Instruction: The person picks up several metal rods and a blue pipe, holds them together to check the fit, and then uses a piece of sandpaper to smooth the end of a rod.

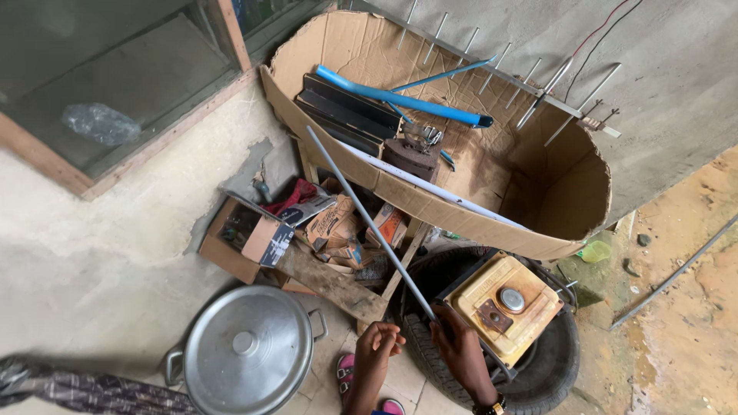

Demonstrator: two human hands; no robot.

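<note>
The right hand [461, 355] grips the near end of a long, thin grey metal rod [369, 221], its fingers wrapped round the shaft just above the rubber tyre [550, 369]. From that grip the rod runs up and to the left, straight and smooth, crossing over the clutter of small boxes and passing in front of the wall of the large brown cardboard box [430, 204], where its far end stands. The left hand [377, 346] sits just beside the right, fingers curled loosely into a half-fist; whether it touches the rod cannot be told.

The cardboard box is wide, dull and creased, its rim bent into a curve. Inside it lie a glossy blue plastic pipe [400, 98], dark flat slats [346, 115] and a rusty brown iron block [410, 157]. A spiky silver aerial [507, 73] rests across its back edge, against the rough grey concrete wall.

On the black tyre sits a yellowed, boxy machine [507, 303] with a round metal cap. To the left, on the pale cement floor, stands a round aluminium pot with a domed lid [246, 357] and two loop handles. A weathered wooden plank [330, 283] lies between the pot and the small cartons [338, 227].
</note>
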